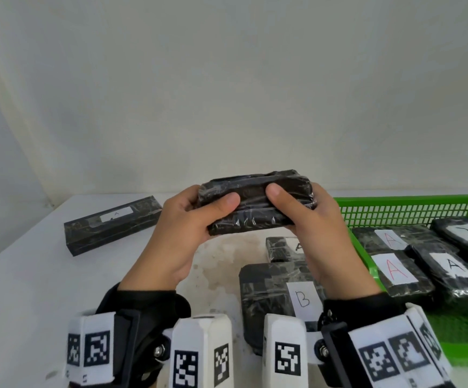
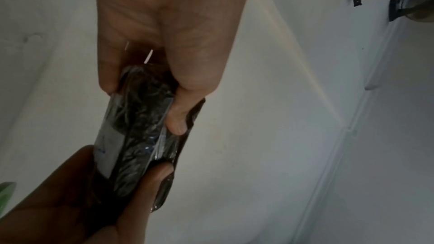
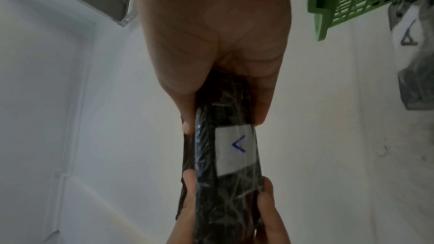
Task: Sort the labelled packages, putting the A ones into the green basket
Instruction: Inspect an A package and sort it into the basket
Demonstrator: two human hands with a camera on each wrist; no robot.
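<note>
we hold the wrapped package (image 1: pixel 255 204) above the table, left hand (image 1: pixel 188 228) and right hand (image 1: pixel 322 228) each gripping an end. it seems light and firm, its film slippery, so end grips suit it.

- The package (image 1: pixel 255 203) I hold is black, wrapped in glossy, crinkled clear film.
- Its label (image 3: pixel 234 148) looks like matt white paper.
- The green basket (image 1: pixel 412 203) is smooth plastic lattice.

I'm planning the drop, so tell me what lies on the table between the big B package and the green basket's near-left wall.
Nothing shows there in the head view: the B package is separated from the green basket only by the right hand, held above.
</note>
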